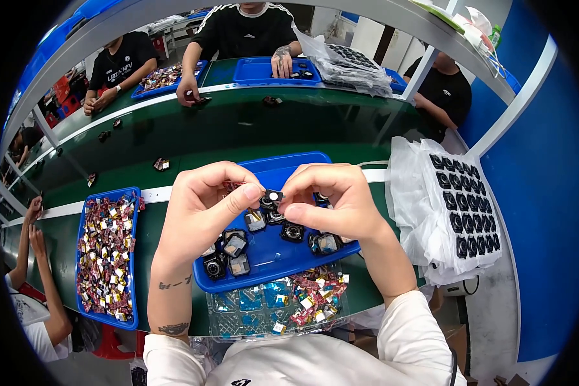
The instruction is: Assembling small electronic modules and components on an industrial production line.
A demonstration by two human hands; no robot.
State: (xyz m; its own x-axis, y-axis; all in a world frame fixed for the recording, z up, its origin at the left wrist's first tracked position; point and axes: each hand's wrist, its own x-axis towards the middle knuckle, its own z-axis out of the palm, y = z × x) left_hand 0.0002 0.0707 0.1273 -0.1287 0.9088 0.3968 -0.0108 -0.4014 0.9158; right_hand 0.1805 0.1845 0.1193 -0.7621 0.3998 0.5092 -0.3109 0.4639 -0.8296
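Note:
Above a blue tray (283, 257), my left hand (213, 207) pinches a small black part with a white round spot (274, 197). A bit of reddish board or wire shows by its fingers. My right hand (333, 201) has thumb and fingertips closed at the right side of the same part. Below them in the tray lie several watch-like cases, among them a black case with a round back (293, 231), a grey-faced case (255, 221) and another dark case (215, 266). My hands partly cover the cases beneath.
To the left is a blue tray of small battery-and-board parts (134, 257). A clear compartment tray (238, 323) with similar parts sits nearest me. At right, black cases fill a white-wrapped tray (405, 212). Beyond runs a green conveyor belt (238, 132); co-workers sit across it and at left.

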